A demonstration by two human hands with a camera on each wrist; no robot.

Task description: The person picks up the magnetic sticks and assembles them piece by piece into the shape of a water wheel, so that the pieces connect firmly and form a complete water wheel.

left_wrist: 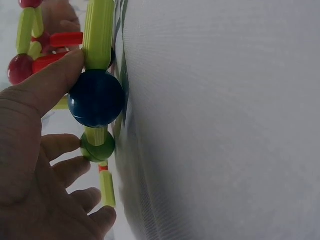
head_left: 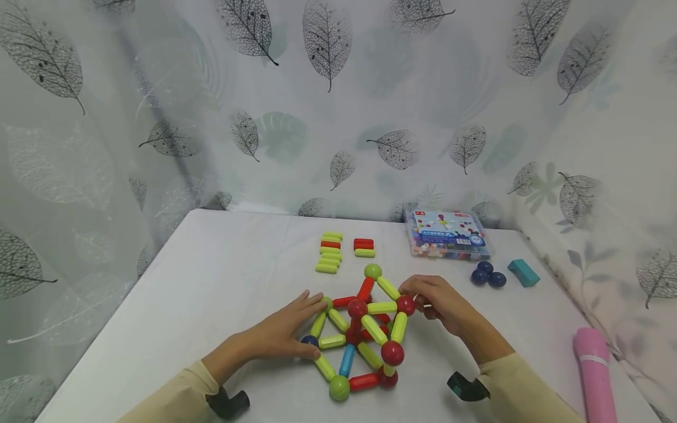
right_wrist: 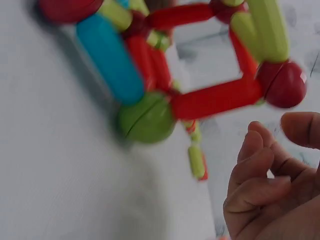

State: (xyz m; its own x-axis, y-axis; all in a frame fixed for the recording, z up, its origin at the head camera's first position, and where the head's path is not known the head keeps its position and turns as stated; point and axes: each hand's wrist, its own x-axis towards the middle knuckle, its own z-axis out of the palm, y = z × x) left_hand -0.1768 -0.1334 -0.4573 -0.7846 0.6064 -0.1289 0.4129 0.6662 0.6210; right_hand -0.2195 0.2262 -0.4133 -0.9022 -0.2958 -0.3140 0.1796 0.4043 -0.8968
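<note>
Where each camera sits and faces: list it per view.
Head: on the head, facing forward and down at the ball-and-rod frame; left hand, right hand, sleeves show.
Left wrist: worn there, facing the blue ball; left hand near, right beyond.
Right wrist: worn there, facing the frame; right hand shows.
Head and left wrist share the blue ball.

From here I see red balls (head_left: pixel 392 353), green balls (head_left: pixel 339 388) and dark blue balls (left_wrist: pixel 96 98). The sticks (head_left: pixel 382 307) are yellow-green, red and blue. Dark lacy leaves (head_left: pixel 327 44) dot the pale curtain (head_left: pixel 296 182). The tabletop (head_left: pixel 227 264) is white.
</note>
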